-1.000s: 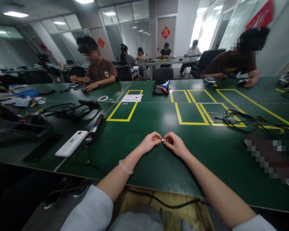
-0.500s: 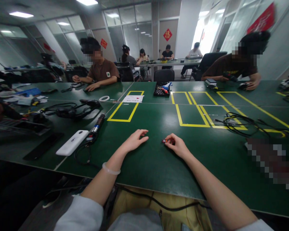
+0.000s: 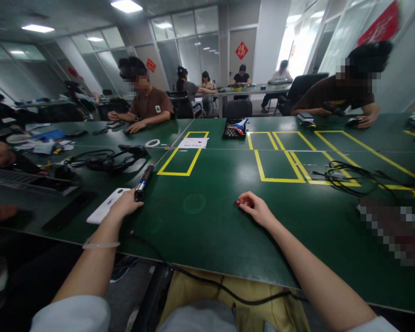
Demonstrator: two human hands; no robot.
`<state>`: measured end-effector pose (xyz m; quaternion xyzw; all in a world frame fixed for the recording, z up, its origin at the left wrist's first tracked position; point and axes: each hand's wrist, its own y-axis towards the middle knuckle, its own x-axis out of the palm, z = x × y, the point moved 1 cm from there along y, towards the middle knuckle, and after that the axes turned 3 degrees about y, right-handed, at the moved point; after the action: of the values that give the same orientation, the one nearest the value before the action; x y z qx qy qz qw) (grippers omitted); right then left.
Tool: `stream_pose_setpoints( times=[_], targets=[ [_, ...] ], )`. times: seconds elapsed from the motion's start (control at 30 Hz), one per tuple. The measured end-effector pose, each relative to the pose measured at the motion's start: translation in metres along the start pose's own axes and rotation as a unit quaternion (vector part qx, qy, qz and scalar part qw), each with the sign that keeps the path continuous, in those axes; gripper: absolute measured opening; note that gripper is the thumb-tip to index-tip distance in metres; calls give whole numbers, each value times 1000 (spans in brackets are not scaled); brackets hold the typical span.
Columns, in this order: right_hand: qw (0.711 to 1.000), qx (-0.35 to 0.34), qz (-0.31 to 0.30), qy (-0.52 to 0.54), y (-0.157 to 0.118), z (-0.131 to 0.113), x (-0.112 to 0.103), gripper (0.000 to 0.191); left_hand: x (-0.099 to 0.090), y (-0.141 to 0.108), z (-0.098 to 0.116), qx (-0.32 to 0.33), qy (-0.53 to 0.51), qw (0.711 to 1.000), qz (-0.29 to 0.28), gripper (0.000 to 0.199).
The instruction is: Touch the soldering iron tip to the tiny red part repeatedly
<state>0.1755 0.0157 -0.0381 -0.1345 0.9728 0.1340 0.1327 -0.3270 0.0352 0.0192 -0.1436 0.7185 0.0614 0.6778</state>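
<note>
My left hand [image 3: 127,203] is at the lower end of a dark cylindrical tool [image 3: 144,180] with a silver and blue band, its fingers closed around that end. The tool lies tilted on the green table [image 3: 200,230]. Under and behind this hand is a white flat device [image 3: 102,211], partly covered by it. My right hand [image 3: 254,207] rests on the table right of centre, thumb and fingers pinched on a small red object [image 3: 238,202] that sticks out to the left.
Yellow tape outlines [image 3: 174,174] mark the table ahead. Beyond them stands a black tray [image 3: 233,129] with tools. Black cables [image 3: 346,173] lie at right, a black strapped device [image 3: 115,159] at left. Two people in brown shirts sit opposite; others are farther back.
My left hand has moved left from the middle of the table to the cylindrical tool and closed on it. My right hand has stayed nearly where it was with the small object.
</note>
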Motion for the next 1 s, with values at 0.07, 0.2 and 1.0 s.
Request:
stream_pose_setpoints(
  times=[0.07,0.2,1.0],
  targets=[
    [1000,-3,-2,2,0,1,0,22,-1,2,1,23,-18,1000,7,55],
    [1000,-6,2,1,1,-2,-1,18,-3,-11,27,11,-21,998,54,56],
    [990,-66,57,-112,1,-4,-3,2,11,-113,316,296,-139,933,152,68]
  ],
)
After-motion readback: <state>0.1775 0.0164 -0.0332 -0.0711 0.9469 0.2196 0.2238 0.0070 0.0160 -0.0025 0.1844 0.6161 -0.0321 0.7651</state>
